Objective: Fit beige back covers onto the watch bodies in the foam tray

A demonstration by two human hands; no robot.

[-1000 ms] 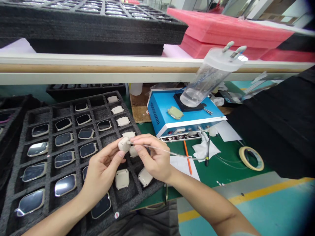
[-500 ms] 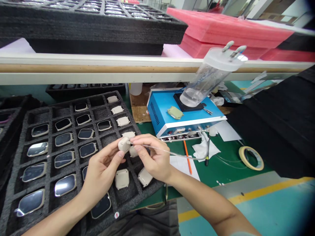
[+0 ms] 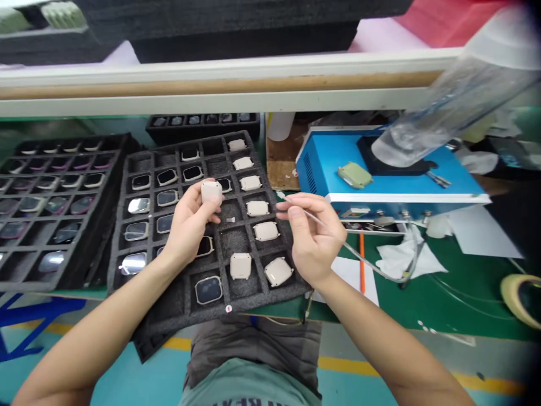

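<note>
My left hand is closed around a beige smartwatch case, held above the dark foam tray. Between the fingers of my right hand runs a thin clear tube; its pale tip points up and left, apart from the case. Beige cases lie in the tray's right-hand columns, among them one case near the front. Watches with dark screens, such as this watch, fill many pockets further left. A small pale piece lies in a pocket beneath my hands.
Behind my right hand stands a blue box bearing a green watch case and a clear cylinder. White tissue, an orange pen and a tape roll lie rightward. A shelf edge crosses above; another watch tray sits left.
My hands have separated: the tube tip has come away from the watch case, my right hand moving right. The camera view has swung left and down.
</note>
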